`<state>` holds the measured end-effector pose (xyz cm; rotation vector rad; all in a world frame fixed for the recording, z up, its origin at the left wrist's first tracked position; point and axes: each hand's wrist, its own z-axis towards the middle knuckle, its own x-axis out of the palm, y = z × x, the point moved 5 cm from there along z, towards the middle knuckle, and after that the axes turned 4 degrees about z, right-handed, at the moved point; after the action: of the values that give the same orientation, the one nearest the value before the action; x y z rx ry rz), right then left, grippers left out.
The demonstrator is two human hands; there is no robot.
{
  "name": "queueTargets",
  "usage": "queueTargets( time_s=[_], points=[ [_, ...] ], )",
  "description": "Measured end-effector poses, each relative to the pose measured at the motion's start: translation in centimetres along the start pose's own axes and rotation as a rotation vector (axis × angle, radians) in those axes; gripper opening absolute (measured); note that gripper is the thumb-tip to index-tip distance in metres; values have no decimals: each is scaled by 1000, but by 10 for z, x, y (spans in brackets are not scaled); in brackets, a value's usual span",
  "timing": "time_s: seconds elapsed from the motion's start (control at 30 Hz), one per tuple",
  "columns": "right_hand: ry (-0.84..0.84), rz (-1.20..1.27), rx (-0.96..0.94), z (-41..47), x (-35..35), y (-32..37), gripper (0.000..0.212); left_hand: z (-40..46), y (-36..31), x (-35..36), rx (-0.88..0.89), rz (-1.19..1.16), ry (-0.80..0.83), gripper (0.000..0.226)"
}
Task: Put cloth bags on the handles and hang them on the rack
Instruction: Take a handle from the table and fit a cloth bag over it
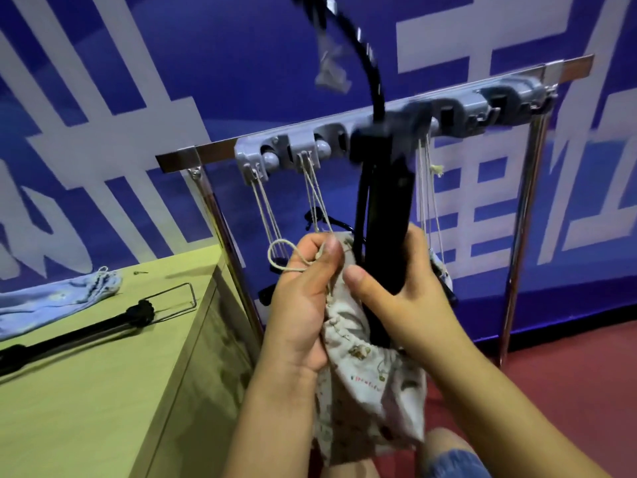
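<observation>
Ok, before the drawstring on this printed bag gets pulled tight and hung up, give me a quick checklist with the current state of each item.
1. Black handle sits inside the printed cloth bag: ok, the bag's mouth is gathered round its lower part.
2. Left hand has the drawstring: ok, it pinches the cord, with a loop free above the fist.
3. Right hand steadies the handle: ok, fingers are curled round it.
4. Bag mouth cinched shut: cannot tell, hands cover it.
5. Free hook on the rack: cannot tell, the right end is blurred.
6. Neighbouring hung strings clear of this cord: not ok, they run down right beside the left hand.
</observation>
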<state>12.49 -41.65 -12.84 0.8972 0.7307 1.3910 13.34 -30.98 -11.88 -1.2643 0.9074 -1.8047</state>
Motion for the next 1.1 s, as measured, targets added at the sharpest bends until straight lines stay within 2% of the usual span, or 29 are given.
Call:
queueTargets(
  time_s=[0.07,0.13,0.2,0.3,0.33,0.37,0.4,0.43,0.47,0.53,0.57,0.6,0.63,0.67,0.7,0.73,0.77,0.83,0.9,1.0,1.1],
  points=[
    [-36,70,38,5,-4,4,54,0,-2,4,0,-2,17,9],
    [12,72,131,9,-3,6,52,-1,-4,5,8,-12,16,7],
    [124,73,172,14,-3,5,51,-1,-6,2,11,-20,12,8],
    [358,-212,154,16,-12,5,52,-2,-14,-11,39,-62,-4,20],
    [424,-270,149,19,-16,8,52,2,-18,-12,51,-69,3,18],
    [472,-282,166,20,-18,10,48,6,-18,-13,46,-89,-3,9],
    [524,-227,193,20,-16,11,41,11,-18,-13,26,-147,-13,14],
    [592,-140,223,18,-13,10,36,11,-16,-14,-23,-184,-38,31],
    [654,-85,229,15,-10,10,40,11,-14,-12,-64,-215,-18,38],
    [756,-99,182,9,-7,6,58,12,-9,-15,-115,-225,-68,20],
    [774,-111,190,7,-6,1,55,12,-5,-15,-159,-281,-7,12],
    [770,-111,229,5,-7,-3,45,10,-6,-12,-172,-298,23,10],
    [757,-107,268,4,-7,-6,30,8,-8,-13,-144,-217,-10,19],
    [733,-95,273,5,-5,-8,19,7,-12,-15,-113,-115,-80,39],
    [675,-84,260,8,-3,-10,16,10,-12,-17,-111,-63,-91,60],
    [582,-37,244,11,-2,-11,20,8,-12,-16,-151,-113,-54,71],
    [464,34,252,15,-3,-12,23,6,-13,-14,-168,-86,-21,70],
    [226,127,267,23,-11,-14,21,3,-17,-20,-98,8,-1,42],
    [76,103,255,26,-22,-16,19,-2,-23,-34,-20,135,-95,24],
    [59,-30,248,23,-30,-11,20,-12,-38,-46,122,295,-221,28],
    [13,-69,238,23,-38,-3,22,-18,-52,-60,205,220,-289,36]
  ],
)
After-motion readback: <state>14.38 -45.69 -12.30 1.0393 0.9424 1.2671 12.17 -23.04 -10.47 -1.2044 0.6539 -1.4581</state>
